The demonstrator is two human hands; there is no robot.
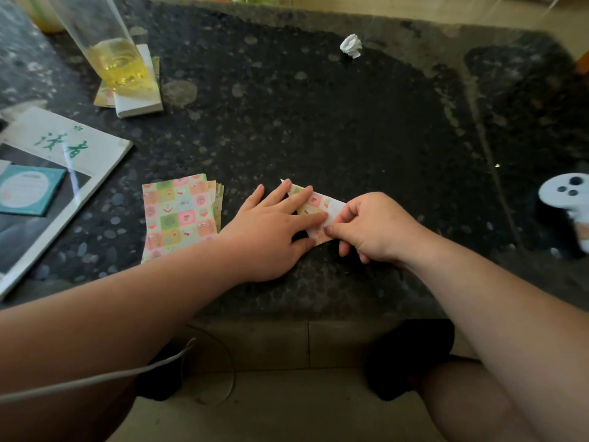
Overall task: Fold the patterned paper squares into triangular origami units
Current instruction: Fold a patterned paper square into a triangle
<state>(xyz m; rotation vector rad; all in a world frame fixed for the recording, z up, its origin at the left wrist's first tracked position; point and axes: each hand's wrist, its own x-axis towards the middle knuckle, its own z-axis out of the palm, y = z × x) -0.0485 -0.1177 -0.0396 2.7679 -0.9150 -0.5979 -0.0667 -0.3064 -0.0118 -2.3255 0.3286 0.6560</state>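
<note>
A partly folded patterned paper (318, 202) lies on the dark speckled table (318, 116) near the front edge, its white underside showing at the right end. My left hand (274, 228) lies flat on it, straight fingers pressing its left part down. My right hand (373, 228) pinches the paper's right end between thumb and fingers. A stack of several unfolded patterned squares (180, 215) sits to the left of my left hand, apart from it.
A bottle of yellow liquid (118, 62) stands on a white box (140, 90) at the back left. A magazine (47, 186) lies at the left edge. A crumpled white paper ball (351, 45) sits at the back; a white game controller (570, 202) at the right.
</note>
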